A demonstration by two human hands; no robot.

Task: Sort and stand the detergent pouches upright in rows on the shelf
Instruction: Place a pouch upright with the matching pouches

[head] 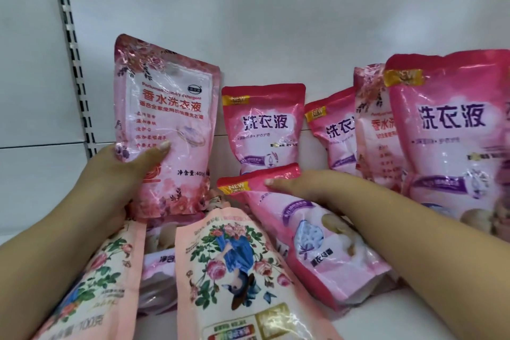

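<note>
The left hand (121, 171) grips the lower left edge of a rose-print pouch (168, 130), thumb across its front, holding it upright against the shelf back wall (276, 22). The right hand (300, 185) is released, its straight fingers resting on the top of a pink pouch (311, 232) that lies tilted just right of the left grip. Behind that hand stand more pink pouches (262, 127); below both grips lie floral pouches (234, 270).
</note>
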